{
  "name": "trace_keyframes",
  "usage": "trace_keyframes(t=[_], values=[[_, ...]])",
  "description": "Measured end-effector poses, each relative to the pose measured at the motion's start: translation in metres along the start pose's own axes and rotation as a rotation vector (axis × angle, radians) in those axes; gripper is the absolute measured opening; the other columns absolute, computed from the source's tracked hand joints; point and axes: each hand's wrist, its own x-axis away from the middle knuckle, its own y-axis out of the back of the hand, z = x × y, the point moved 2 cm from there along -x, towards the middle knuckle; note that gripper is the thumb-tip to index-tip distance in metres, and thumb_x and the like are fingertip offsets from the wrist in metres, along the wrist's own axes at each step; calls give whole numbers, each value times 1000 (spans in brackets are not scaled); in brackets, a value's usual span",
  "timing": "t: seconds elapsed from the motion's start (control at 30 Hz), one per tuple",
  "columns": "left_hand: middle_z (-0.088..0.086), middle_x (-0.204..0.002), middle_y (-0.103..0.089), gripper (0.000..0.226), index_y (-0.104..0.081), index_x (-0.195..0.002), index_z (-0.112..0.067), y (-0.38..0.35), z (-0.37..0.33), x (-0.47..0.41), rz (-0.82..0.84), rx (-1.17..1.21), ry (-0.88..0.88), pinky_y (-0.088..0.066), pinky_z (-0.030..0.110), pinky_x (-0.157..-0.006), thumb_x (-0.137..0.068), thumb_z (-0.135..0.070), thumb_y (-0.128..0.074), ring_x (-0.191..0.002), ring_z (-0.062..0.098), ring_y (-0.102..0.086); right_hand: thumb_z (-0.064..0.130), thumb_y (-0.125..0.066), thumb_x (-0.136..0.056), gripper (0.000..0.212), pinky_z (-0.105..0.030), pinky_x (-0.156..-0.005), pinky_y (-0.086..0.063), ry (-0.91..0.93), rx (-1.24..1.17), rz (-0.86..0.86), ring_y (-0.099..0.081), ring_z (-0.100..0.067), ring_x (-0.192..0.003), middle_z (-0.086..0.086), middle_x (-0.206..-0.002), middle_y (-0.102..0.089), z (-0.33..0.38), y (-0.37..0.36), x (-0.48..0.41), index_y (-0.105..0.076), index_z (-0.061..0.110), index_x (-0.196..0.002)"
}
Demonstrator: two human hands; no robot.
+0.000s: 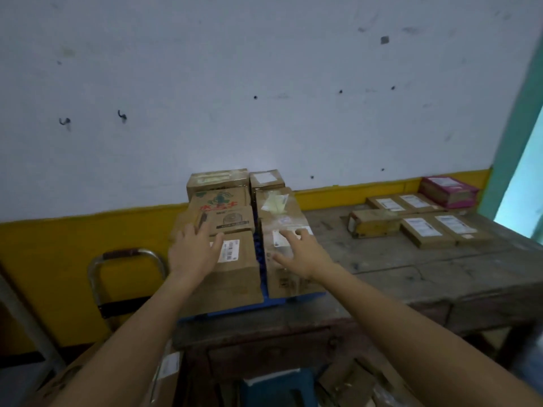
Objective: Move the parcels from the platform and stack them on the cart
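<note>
Both my hands reached over brown cardboard parcels packed in two rows on a blue flat deck (293,298) at the left edge of the worn wooden tabletop (411,274). My left hand (194,248) lay with its fingers straight and spread on the near-left parcel (232,277). My right hand (296,248), its fingers also apart, was over the near-right parcel (288,280). Neither gripped. I judged I was settling the stack. Next, I would fetch the flat brown parcels (423,230) near the far right corner. A white barcode label (229,250) showed, and red Chinese characters (219,207) farther back were too blurred to read.
</note>
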Motion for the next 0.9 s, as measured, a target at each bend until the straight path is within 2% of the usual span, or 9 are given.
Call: trace_keyframes(t=[0.17, 0.37, 0.47, 0.63, 0.77, 0.9], values=[[10, -134, -52, 42, -45, -133, -20, -9, -79, 1, -15, 125, -162, -41, 43, -96, -95, -39, -41, -123, 31, -45, 55, -46, -90, 69, -42, -108, -33, 5, 1, -21, -24, -29, -138, -9, -150, -22, -58, 38, 14, -20, 28, -147], [10, -133, -53, 48, -37, -141, -18, -38, -209, -4, 37, 208, -282, -40, 40, -94, -98, -38, -37, -123, 31, -43, 58, -43, -90, 69, -43, -108, -33, -40, 28, -13, -25, -31, -138, -9, -152, -21, -165, 92, 18, -17, 30, -148], [8, -141, -45, 51, -32, -144, -20, -61, -272, -3, 159, 237, -317, -37, 40, -100, -98, -40, -36, -130, 31, -35, 58, -43, -90, 69, -44, -108, -35, -77, 28, 7, -29, -32, -136, -10, -150, -24, -227, 116, 19, -18, 30, -148], [7, -142, -42, 50, -31, -144, -23, -106, -355, 1, 349, 273, -304, -39, 41, -100, -98, -41, -37, -131, 30, -35, 58, -45, -89, 70, -43, -107, -36, -157, -9, 14, -32, -30, -136, -11, -150, -26, -315, 137, 20, -18, 29, -148], [8, -146, -36, 52, -29, -145, -22, -149, -391, 2, 522, 244, -243, -35, 41, -106, -98, -40, -38, -134, 30, -33, 55, -46, -90, 69, -44, -110, -32, -207, -74, 38, -24, -29, -140, -11, -153, -21, -364, 131, 16, -18, 29, -148], [13, -149, -30, 54, -24, -146, -23, -188, -407, -7, 650, 205, -192, -34, 42, -109, -98, -41, -38, -134, 32, -34, 53, -47, -90, 69, -43, -110, -34, -235, -141, 68, -30, -28, -138, -11, -152, -22, -395, 120, 3, -18, 28, -148]])
